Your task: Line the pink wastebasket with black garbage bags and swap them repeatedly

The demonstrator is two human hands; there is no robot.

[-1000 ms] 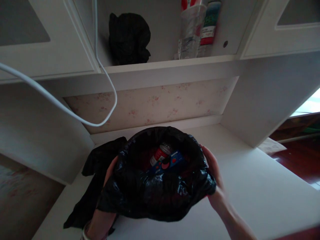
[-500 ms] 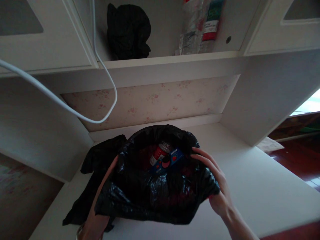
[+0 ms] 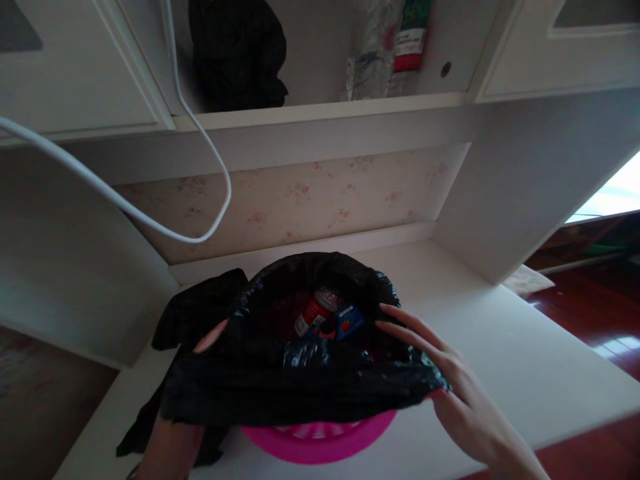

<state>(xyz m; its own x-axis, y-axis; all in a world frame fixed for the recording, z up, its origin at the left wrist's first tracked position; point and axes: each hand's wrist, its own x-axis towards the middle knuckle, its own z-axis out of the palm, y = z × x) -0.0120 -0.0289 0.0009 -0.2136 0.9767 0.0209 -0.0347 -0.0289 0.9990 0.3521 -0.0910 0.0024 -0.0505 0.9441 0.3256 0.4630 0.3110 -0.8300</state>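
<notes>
A black plastic bag [image 3: 300, 390] lines a bright pink slatted basket [image 3: 325, 450] standing on the white desk. Inside the bag lie a red can [image 3: 316, 312] and a small blue box [image 3: 350, 320] with fruit pictures. My left hand [image 3: 211, 337] grips the bag's left side; its palm is hidden behind the plastic. On the right, my right hand [image 3: 453, 373] has its fingers over the rim and its thumb beneath the bag's edge, holding it. More black plastic [image 3: 197, 310] lies on the desk beside my left hand.
A white cable [image 3: 150, 223] loops down in front on the left. Above is an open shelf [image 3: 325, 112] with a black bundle [image 3: 240, 57] and clear plastic bottles [image 3: 373, 60]. White desk surface [image 3: 500, 373] extends right, bounded by a side panel [image 3: 530, 180].
The front edge of the bag has lifted and stretched sideways, uncovering the basket's pink bottom. My hands have moved slightly apart. The view has shifted a little.
</notes>
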